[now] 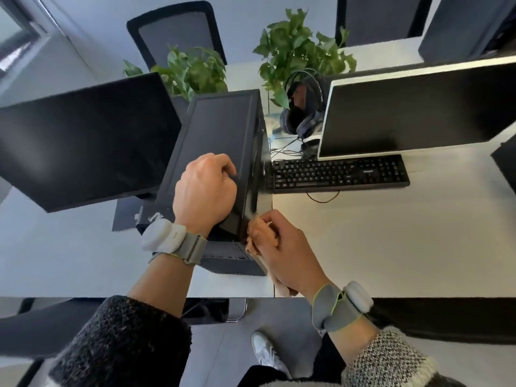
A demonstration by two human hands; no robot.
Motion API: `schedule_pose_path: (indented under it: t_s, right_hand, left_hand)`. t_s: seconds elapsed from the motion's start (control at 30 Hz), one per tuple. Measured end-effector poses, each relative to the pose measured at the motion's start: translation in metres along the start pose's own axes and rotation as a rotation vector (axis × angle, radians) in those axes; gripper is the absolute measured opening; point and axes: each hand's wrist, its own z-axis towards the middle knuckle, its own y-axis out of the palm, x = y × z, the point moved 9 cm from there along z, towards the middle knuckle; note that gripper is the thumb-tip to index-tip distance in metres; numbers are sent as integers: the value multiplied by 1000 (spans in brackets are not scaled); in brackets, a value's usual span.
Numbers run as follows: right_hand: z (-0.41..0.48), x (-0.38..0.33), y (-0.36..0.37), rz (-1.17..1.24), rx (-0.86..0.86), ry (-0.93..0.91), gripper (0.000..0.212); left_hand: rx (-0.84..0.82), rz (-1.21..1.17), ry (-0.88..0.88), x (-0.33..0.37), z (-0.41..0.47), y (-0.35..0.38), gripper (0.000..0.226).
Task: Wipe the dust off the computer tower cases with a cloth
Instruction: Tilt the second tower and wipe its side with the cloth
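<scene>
hands on the tower, cloth at its near corner

left hand [206, 188] lies on top of the computer tower case [217, 127], knuckles up, its fingers curled over the top's right-hand edge and gripping it. right hand [290, 258] is bunched around a tan cloth [258, 236], fingers curled tight. it presses the cloth to the case's near right corner, where the top, front and right side meet. a tail of the cloth hangs below that wrist, at the desk's front edge.

the case stands upright on the white desk [391, 233], its front close to the near desk edge. on its left a dark monitor [83, 135] overlaps the case's left edge in view; whether they touch cannot be told. on its right a black keyboard [337, 173] lies with its left end just beside the case's right side. behind the keyboard stands a white-framed monitor [418, 110]. headphones [304, 107] sit between the case's rear corner and that monitor.

bare desk opens to the right of the cloth hand, in front of the keyboard, and to the left, in front of the dark monitor. the left plant [195, 71] and the right plant [298, 46] stand behind the case, well apart from both hands.
</scene>
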Motion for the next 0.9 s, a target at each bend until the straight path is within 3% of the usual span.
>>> schedule_pose_path:
  t_s: [0.17, 0.27, 0.47, 0.7, 0.9]
  right_hand:
    - [12, -14, -5, 28, -143, -59, 9]
    - [17, -6, -4, 29, -235, -41, 11]
    - [22, -14, -7, 0, -247, -85, 15]
    - [18, -19, -2, -22, -266, -82, 16]
    - [-12, -34, 47, -140, -333, -116, 18]
  left_hand:
    - [159, 34, -32, 8, -6, -18, 22]
    - [119, 130, -29, 22, -19, -17, 13]
    - [97, 317, -123, 21, -48, -6, 48]
    - [69, 251, -101, 8, -58, -10, 53]
    - [30, 236, -101, -40, -92, -37, 51]
